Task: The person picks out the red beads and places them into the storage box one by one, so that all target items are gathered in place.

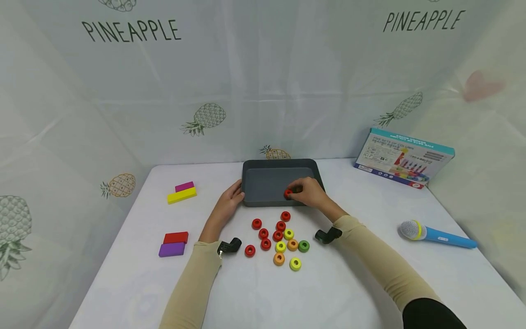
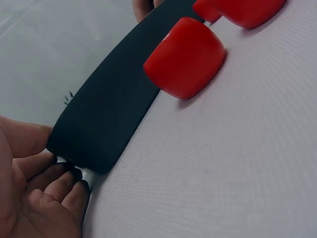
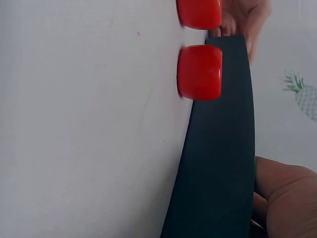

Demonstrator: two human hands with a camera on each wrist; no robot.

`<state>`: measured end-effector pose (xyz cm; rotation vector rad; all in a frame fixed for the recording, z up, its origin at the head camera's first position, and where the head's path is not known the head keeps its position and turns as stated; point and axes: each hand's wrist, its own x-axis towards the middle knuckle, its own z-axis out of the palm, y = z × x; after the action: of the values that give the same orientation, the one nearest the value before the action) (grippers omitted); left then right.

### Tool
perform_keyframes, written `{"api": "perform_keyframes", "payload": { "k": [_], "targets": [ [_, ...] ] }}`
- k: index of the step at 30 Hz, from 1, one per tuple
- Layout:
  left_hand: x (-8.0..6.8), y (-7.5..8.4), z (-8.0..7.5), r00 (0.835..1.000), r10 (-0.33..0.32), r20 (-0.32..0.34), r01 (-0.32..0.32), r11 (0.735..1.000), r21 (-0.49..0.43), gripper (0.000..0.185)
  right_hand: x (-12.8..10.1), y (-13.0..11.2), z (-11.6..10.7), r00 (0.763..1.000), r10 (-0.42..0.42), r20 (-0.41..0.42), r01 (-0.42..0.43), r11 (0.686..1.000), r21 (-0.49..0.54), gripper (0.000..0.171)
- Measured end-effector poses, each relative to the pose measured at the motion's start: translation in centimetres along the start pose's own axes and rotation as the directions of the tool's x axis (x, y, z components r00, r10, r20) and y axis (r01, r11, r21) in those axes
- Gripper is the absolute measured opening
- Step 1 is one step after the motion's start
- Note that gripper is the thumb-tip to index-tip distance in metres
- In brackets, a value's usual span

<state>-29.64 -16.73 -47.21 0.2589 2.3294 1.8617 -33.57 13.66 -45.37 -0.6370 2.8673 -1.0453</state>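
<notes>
In the head view a dark grey tray [image 1: 267, 180] lies at the back of the white table. My left hand [image 1: 228, 204] grips its left side near the front corner; in the left wrist view the thumb [image 2: 29, 138] is at the rim and the fingers are against the side. Inside the tray, at the front right, my right hand [image 1: 309, 192] pinches a red ring bead [image 1: 288, 193] between thumb and fingers. The tray's front wall [image 3: 218, 148] hides those fingertips in the right wrist view. Several red beads [image 1: 265, 244] lie in front of the tray.
Yellow beads [image 1: 295, 263], orange beads [image 1: 279, 259] and a green bead [image 1: 303, 246] lie nearer me. Coloured blocks [image 1: 181, 195] sit in two pairs on the left. A blue toy microphone [image 1: 441, 235] and a printed box [image 1: 404, 157] are on the right. A curtain [image 1: 263, 82] hangs behind.
</notes>
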Motion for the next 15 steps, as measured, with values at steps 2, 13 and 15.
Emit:
{"api": "perform_keyframes", "payload": {
  "k": [2, 13, 15],
  "targets": [
    [-0.5, 0.8, 0.1, 1.000, -0.004, 0.003, 0.004, 1.000, 0.010, 0.061, -0.1, 0.1, 0.0, 1.000, -0.023, -0.020, 0.023, 1.000, 0.005, 0.025],
    [0.8, -2.1, 0.3, 0.998, 0.002, -0.056, -0.001, 1.000, 0.016, 0.059, -1.3, -1.3, -0.9, 0.998, -0.024, -0.065, 0.028, 0.997, 0.068, 0.030],
    [0.8, -2.0, 0.2, 0.998, -0.001, -0.056, 0.001, 1.000, 0.011, 0.059, -1.8, -1.7, -1.1, 0.997, -0.037, -0.070, 0.043, 0.995, 0.085, 0.031]
  ]
}}
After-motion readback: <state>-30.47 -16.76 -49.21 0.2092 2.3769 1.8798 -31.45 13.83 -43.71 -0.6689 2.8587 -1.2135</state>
